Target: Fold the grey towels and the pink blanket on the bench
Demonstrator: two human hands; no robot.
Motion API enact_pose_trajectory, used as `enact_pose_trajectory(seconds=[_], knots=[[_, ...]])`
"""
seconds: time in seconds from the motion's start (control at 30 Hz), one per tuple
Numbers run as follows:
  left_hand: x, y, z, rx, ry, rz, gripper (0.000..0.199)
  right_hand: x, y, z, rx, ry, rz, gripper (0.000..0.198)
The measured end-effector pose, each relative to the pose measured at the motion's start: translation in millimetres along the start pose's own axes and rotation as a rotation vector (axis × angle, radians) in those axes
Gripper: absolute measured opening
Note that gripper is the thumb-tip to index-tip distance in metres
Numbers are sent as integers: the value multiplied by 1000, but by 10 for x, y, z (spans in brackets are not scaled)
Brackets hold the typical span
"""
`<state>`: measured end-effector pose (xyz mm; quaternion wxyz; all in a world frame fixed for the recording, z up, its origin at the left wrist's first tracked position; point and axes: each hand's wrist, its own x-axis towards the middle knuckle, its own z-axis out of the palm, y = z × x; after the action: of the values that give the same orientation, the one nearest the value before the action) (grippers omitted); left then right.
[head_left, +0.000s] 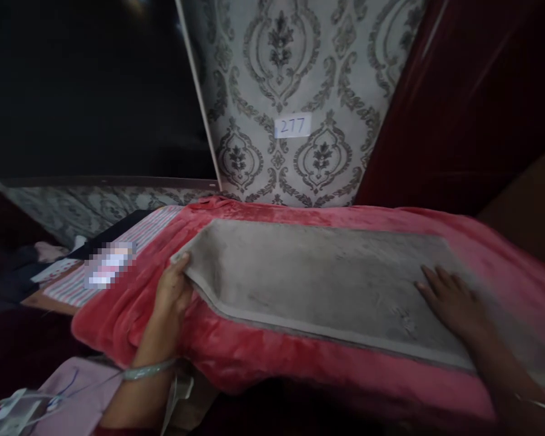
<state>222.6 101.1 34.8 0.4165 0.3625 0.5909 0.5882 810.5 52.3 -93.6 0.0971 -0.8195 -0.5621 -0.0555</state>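
Observation:
A long piece of grey fabric (309, 278), its kind not clear, is spread over a red plush blanket (272, 345). My left hand (175, 284) pinches the fabric's left end, thumb on top, and that corner is lifted and bent upward. Toward the right end, my right hand (454, 303) rests palm down on the fabric with its fingers spread. A few whitish marks show on the grey surface just left of my right hand. The fabric's far right part runs behind my right forearm.
Left of the blanket lies a striped cloth (154, 227) with a blurred-out bright object (110, 265) on it. Behind stand a large dark screen (95, 91), a patterned wall with a paper label (293, 125), and a dark red panel (449, 103). Cables lie by a pink item (79, 387).

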Motion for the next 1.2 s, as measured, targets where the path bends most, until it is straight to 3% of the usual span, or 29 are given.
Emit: enact_pose_trajectory(seconds=[0.1, 0.17, 0.27, 0.33, 0.37, 0.47, 0.53, 0.67, 0.77, 0.9, 0.97, 1.1, 1.13, 1.2], knots=[[-100, 230, 594, 195, -267, 143, 35, -21, -92, -125, 21, 0, 13, 71], [-304, 254, 1055, 426, -484, 278, 40, -24, -107, -151, 10, -1, 12, 68], [-747, -44, 1643, 712, -790, 643, 46, -18, -99, -149, -10, -5, 16, 65], [-1031, -404, 1864, 953, -937, 778, 49, -7, -91, -138, -9, 6, 22, 64], [-1144, -588, 1914, 1079, -946, 831, 50, -1, -87, -132, -5, 14, 24, 64], [-1323, -993, 1885, 1250, -810, 927, 56, 14, -76, -113, 14, 29, 20, 64], [-1328, -1095, 1798, 1231, -795, 953, 60, 17, -65, -101, 25, 31, 18, 64], [-1241, -1081, 1681, 1124, -810, 945, 67, 15, -59, -120, 59, 45, 29, 62], [-1187, -1024, 1685, 1061, -810, 900, 62, 22, -162, -234, 150, 139, 41, 60], [-1170, -907, 1742, 913, -771, 863, 49, 43, -671, -500, 433, 267, -69, 51], [-1190, -866, 1764, 872, -756, 875, 48, 66, -1082, -612, 613, 125, -110, 46], [-1249, -939, 1760, 957, -753, 891, 57, 168, -1898, -679, 880, -393, -23, 55], [-1256, -984, 1749, 995, -761, 898, 60, 206, -2055, -668, 895, -441, -11, 56], [-1251, -1070, 1717, 1051, -784, 929, 65, 284, -2288, -628, 860, -378, -56, 60]])
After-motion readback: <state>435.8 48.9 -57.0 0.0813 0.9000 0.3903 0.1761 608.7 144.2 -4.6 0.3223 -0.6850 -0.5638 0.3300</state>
